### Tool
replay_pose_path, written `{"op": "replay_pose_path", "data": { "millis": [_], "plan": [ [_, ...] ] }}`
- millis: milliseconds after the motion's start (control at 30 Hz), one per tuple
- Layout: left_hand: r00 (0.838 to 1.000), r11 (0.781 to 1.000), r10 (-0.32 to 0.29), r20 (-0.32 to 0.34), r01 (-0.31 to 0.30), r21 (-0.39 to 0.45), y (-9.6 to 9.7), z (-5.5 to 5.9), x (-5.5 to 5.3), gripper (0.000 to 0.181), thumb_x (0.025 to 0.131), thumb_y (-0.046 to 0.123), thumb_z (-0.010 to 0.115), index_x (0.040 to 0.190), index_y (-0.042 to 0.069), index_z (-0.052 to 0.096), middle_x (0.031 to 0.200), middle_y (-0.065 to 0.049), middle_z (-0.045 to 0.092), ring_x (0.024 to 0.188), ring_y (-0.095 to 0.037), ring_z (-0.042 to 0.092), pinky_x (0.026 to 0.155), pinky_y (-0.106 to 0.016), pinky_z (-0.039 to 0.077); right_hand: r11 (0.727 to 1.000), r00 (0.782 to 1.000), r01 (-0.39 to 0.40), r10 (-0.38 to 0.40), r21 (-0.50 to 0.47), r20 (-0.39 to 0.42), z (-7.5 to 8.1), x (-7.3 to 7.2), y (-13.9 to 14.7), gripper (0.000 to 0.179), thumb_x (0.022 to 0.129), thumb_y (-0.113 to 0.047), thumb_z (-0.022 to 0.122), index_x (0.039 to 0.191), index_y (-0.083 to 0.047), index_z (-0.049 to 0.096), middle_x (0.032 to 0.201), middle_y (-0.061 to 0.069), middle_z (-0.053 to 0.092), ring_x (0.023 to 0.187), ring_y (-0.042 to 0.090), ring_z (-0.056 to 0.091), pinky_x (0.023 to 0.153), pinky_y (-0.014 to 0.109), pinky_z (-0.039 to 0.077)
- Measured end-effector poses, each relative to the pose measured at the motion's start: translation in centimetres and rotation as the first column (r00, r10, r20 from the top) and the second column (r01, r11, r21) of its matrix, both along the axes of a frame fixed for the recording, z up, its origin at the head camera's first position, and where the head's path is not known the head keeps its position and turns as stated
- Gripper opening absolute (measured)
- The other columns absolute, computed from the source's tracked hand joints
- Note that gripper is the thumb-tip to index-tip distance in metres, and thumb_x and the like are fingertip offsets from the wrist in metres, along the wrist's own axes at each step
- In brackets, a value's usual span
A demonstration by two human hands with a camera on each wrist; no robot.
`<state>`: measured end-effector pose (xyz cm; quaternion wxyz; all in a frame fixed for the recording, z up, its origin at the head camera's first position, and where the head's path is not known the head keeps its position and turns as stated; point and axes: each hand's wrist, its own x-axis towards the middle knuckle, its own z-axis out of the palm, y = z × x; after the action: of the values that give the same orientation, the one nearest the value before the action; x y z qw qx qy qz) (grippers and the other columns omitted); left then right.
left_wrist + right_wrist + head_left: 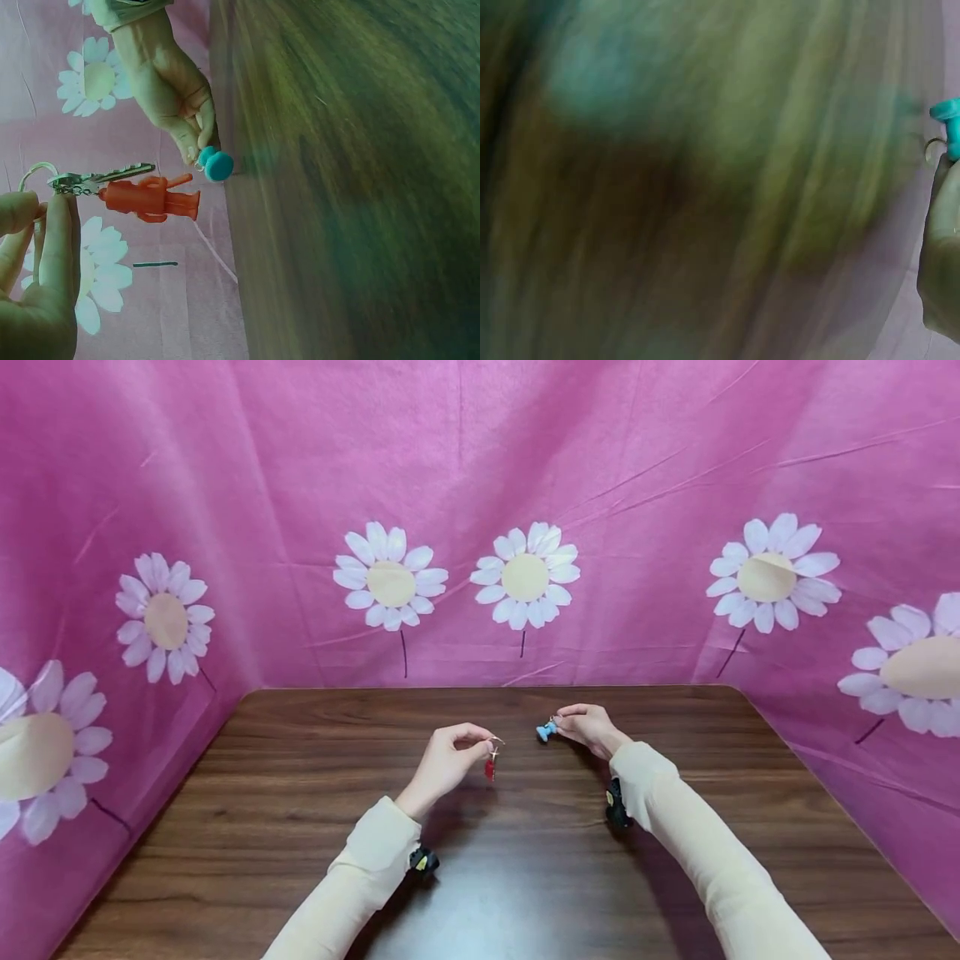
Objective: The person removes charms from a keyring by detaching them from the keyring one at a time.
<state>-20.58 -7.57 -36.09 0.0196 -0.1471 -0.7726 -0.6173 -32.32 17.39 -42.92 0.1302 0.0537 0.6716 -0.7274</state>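
Observation:
My left hand [444,767] pinches a metal key ring [37,165] between thumb and fingers. From it hang a key [124,172] and, on a short chain, a red figure-shaped charm [139,197] with arms and legs. Across from it, my right hand [591,727] pinches a small blue charm [218,166] with a rounded, flared end. A small metal ring [928,152] shows beside the blue charm in the right wrist view. Both hands are over the far half of the table, with a gap between the two charms.
The brown wood-grain table [300,827] reaches back to a pink cloth [465,460] printed with white flowers, which also stands along both sides. A black wrist camera [423,862] sits under the left cuff, and another camera [617,804] under the right one.

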Motion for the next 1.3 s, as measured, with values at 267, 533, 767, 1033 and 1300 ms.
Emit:
{"op": "replay_pose_path", "data": {
  "millis": [267,533,767,1033,1300],
  "plan": [
    [1.000,1.000,0.011,-0.004,-0.011,0.004,-0.4,-2.4,-1.7,0.013,0.083,0.004,0.063,0.093,-0.003,0.068,0.089,-0.020,0.069,0.081,-0.034,0.066,0.072,-0.039,0.055,0.961,0.992,-0.077,0.100,0.267,-0.073,-0.9,-0.1,0.7,0.034,0.085,0.001,0.059,0.115,0.014,0.050,0.081,-0.002,0.065,0.073,0.001,0.058,0.075,0.020,0.052],
    [0.997,0.998,0.018,-0.076,-0.023,-0.062,-0.2,-2.3,-1.6,0.009,0.082,0.005,0.064,0.089,0.005,0.070,0.081,-0.011,0.070,0.073,-0.022,0.065,0.060,-0.018,0.047,0.852,0.962,-0.125,0.229,0.509,-0.147,-0.8,0.0,1.8,0.037,0.079,-0.007,0.067,0.112,0.008,0.057,0.094,0.005,0.068,0.073,0.004,0.052,0.064,0.021,0.044],
    [0.997,0.999,0.003,-0.074,-0.006,-0.039,-0.3,-0.8,-0.8,0.011,0.083,0.004,0.063,0.092,0.000,0.068,0.085,-0.017,0.069,0.073,-0.018,0.064,0.063,-0.017,0.047,0.823,0.957,-0.137,0.253,0.552,-0.140,0.1,0.2,1.4,0.040,0.079,-0.010,0.069,0.113,0.008,0.057,0.104,0.014,0.065,0.081,0.007,0.053,0.070,0.020,0.045],
    [0.996,1.000,0.012,-0.084,-0.013,-0.006,-0.1,-1.7,-1.6,0.012,0.083,0.006,0.064,0.093,0.001,0.069,0.086,-0.015,0.070,0.072,-0.013,0.065,0.065,-0.024,0.052,0.699,0.954,0.047,0.180,0.714,-0.239,1.3,0.9,1.3,0.031,0.083,-0.013,0.062,0.110,0.004,0.061,0.111,0.022,0.061,0.090,0.025,0.056,0.082,0.034,0.045],
    [0.994,1.000,0.019,-0.105,-0.019,0.007,0.3,0.4,0.0,0.013,0.082,0.001,0.064,0.093,-0.005,0.068,0.086,-0.020,0.069,0.077,-0.029,0.066,0.063,-0.018,0.049,0.759,0.926,0.171,0.095,0.628,-0.366,3.0,2.6,0.5,0.030,0.084,-0.013,0.061,0.109,0.003,0.062,0.107,0.020,0.064,0.097,0.027,0.056,0.080,0.031,0.044]
  ]
}}
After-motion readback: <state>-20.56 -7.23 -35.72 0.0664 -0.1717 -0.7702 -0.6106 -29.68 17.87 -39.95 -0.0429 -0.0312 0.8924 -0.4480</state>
